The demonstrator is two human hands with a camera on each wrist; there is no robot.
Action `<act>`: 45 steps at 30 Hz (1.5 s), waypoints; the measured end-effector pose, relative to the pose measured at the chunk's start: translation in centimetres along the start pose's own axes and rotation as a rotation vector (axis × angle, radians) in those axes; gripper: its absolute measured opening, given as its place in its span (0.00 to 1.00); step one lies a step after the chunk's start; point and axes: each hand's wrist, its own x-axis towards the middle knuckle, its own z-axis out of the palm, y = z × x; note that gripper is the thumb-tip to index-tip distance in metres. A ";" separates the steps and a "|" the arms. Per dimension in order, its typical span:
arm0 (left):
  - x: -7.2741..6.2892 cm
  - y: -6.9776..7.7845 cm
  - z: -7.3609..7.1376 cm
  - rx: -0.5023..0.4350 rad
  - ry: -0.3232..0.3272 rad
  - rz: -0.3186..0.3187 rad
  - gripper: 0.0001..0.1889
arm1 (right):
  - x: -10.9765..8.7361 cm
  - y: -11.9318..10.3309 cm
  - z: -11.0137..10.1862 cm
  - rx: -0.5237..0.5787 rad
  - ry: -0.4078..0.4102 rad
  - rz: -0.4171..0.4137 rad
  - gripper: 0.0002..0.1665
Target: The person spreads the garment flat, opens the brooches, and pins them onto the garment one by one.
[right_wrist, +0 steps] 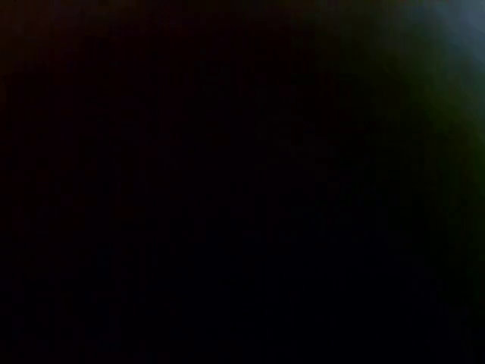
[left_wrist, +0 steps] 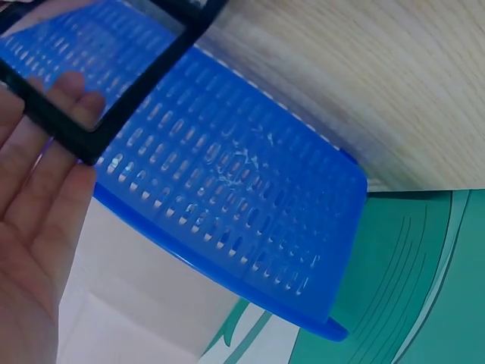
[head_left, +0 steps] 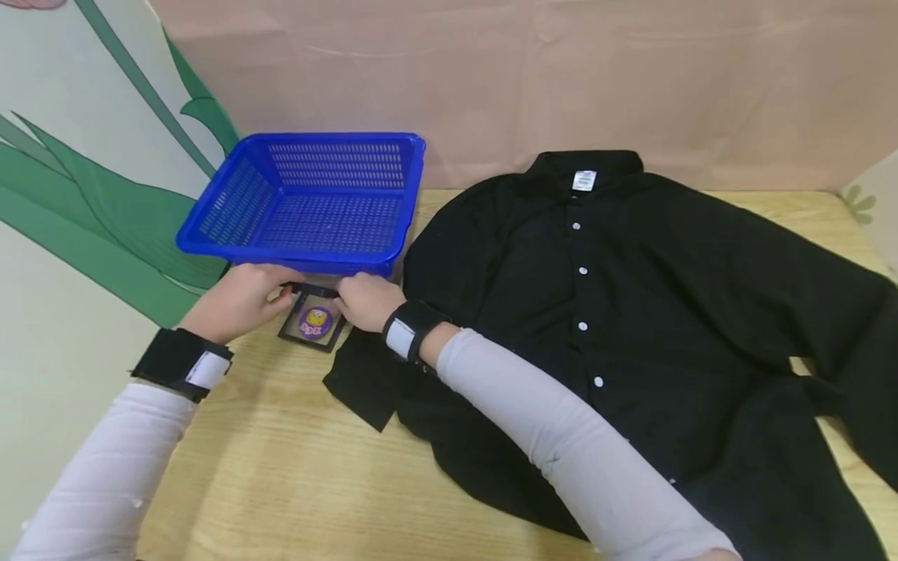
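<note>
— What did you see of the arms in the head view?

— Both reached forward over the table (head_left: 266,460). The left hand (head_left: 237,302) came in from the left, the right hand (head_left: 369,301) from the right, its forearm crossing the shirt (head_left: 505,273). Both bent inward at one black-rimmed clear case (head_left: 302,302), just before the basket (head_left: 340,164).

— And the grip?

— Thumbs and fingers were closed in a pinch on the case's top edge, one hand towards each end.

— What about the left wrist view?

— That showed what the head view hid: fingertips (left_wrist: 68,83) behind the clear pane, near a corner of the rim, and the basket's slotted side close beyond.

— The right wrist view?

— Nearly black. I couldn't tell anything of the grip there; only the head view gave me the right hand.

— Anything in the containers?

— A round purple badge (head_left: 316,322) with a yellow figure showed within the case's rim, though I couldn't tell if it lay inside or behind. The basket stood open-topped, its slotted floor in sight.
</note>
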 end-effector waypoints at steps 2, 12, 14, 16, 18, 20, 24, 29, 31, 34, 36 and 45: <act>-0.1 0.1 0.0 0.007 0.012 -0.012 0.10 | 0.0 0.0 -0.3 0.020 -0.009 0.005 0.19; -0.6 0.3 0.1 0.097 0.093 -0.137 0.07 | 0.0 0.7 -0.6 0.163 -0.004 -0.007 0.16; -0.7 0.3 0.3 0.109 0.135 -0.160 0.07 | -0.1 0.8 -0.7 0.190 0.002 -0.006 0.17; -0.8 0.3 0.4 0.124 0.176 -0.180 0.07 | -0.1 0.9 -0.7 0.213 0.008 -0.004 0.18; -0.9 0.3 0.6 0.148 0.216 -0.192 0.06 | -0.1 0.9 -0.9 0.232 0.003 0.004 0.20; -0.9 0.4 0.7 0.166 0.242 -0.205 0.06 | -0.1 1.1 -1.0 0.254 0.001 0.012 0.21; -1.0 0.4 0.9 0.185 0.279 -0.236 0.07 | -0.1 1.2 -0.9 0.282 0.007 0.019 0.21; -1.1 0.3 1.1 0.180 0.289 -0.291 0.10 | 0.1 1.4 -0.5 0.313 0.017 0.027 0.22; -1.3 0.3 1.2 0.186 0.294 -0.303 0.10 | 0.2 1.4 -0.3 0.330 0.016 0.045 0.24; -1.4 0.3 1.2 0.193 0.298 -0.315 0.12 | 0.2 1.3 -0.2 0.343 0.020 0.077 0.25; -1.4 0.2 1.2 0.186 0.291 -0.315 0.12 | 0.3 1.4 -0.1 0.337 0.028 0.093 0.25; -1.8 0.4 1.3 0.151 0.261 -0.369 0.13 | 0.2 1.7 -0.1 0.361 0.032 0.049 0.23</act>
